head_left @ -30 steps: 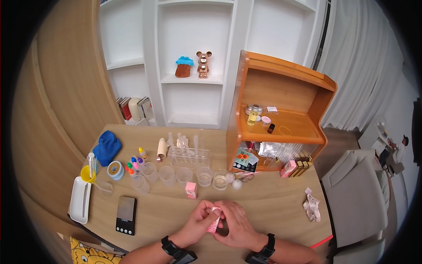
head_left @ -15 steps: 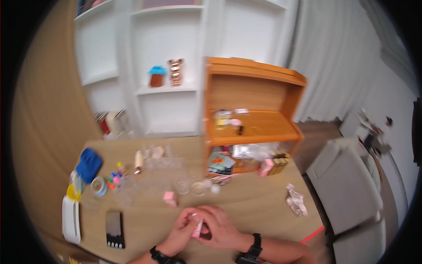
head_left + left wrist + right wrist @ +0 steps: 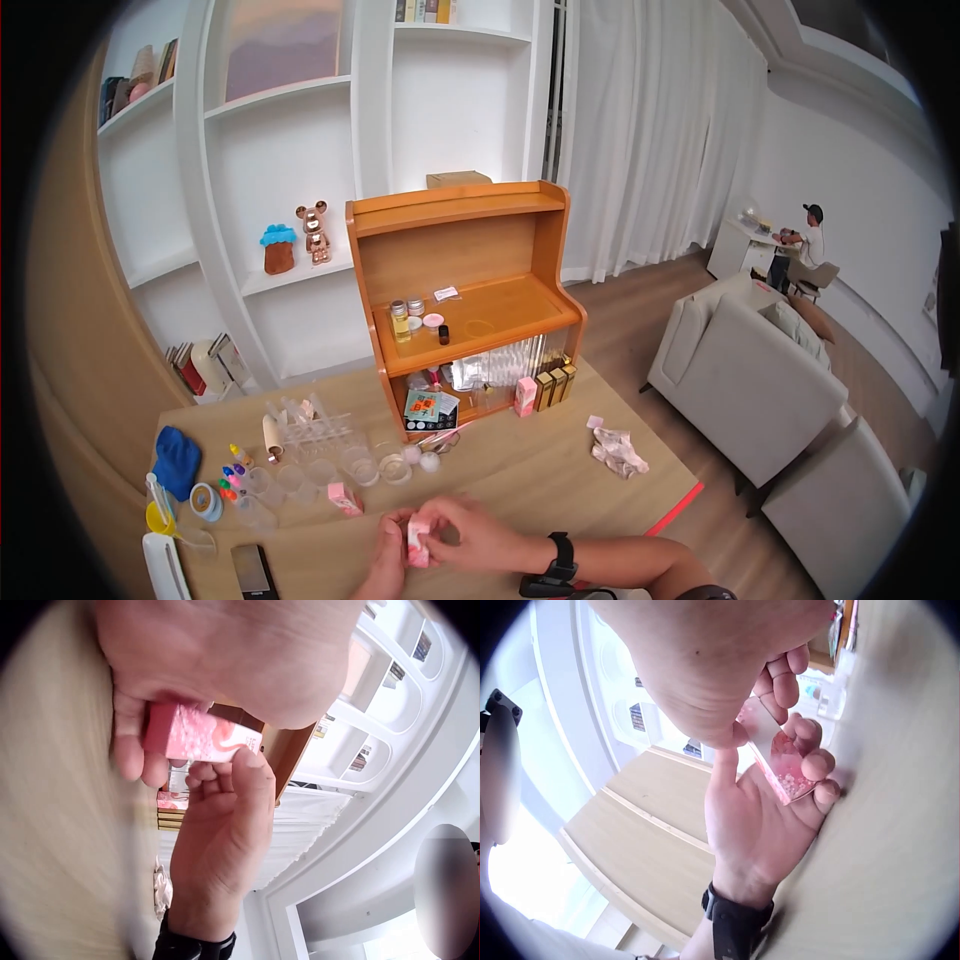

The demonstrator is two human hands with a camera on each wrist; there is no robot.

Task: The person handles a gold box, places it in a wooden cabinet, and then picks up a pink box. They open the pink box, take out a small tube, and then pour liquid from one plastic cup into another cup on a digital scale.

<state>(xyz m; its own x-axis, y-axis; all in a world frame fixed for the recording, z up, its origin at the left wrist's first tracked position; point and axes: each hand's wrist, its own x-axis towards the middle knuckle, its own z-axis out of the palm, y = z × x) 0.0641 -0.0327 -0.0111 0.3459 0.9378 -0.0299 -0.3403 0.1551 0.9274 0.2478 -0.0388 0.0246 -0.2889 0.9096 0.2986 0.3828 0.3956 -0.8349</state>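
Both my hands hold a small pink carton point(image 3: 418, 541) with a floral print, low over the front of the table in the head view. My left hand point(image 3: 754, 825) has its fingers curled about the carton's lower end, as the right wrist view shows. Thumb and fingers of my right hand point(image 3: 221, 832) pinch the other end. In the head view the right hand point(image 3: 478, 535) stands on the near right side of the carton, the left hand point(image 3: 386, 562) on its left. Just beyond them stands a second pink carton point(image 3: 345, 499).
Clear cups point(image 3: 320, 473) and a test tube rack point(image 3: 322, 436) stand behind the hands. To the left are a black digital scale point(image 3: 253, 572), a white tray point(image 3: 163, 566) and a blue cloth point(image 3: 176, 462). An orange wooden shelf point(image 3: 460, 220) and crumpled paper point(image 3: 618, 452) stand farther right.
The head view has swung right and up, so the table sits lower and farther left. Both hands keep hold of the carton, and more of it shows between them.
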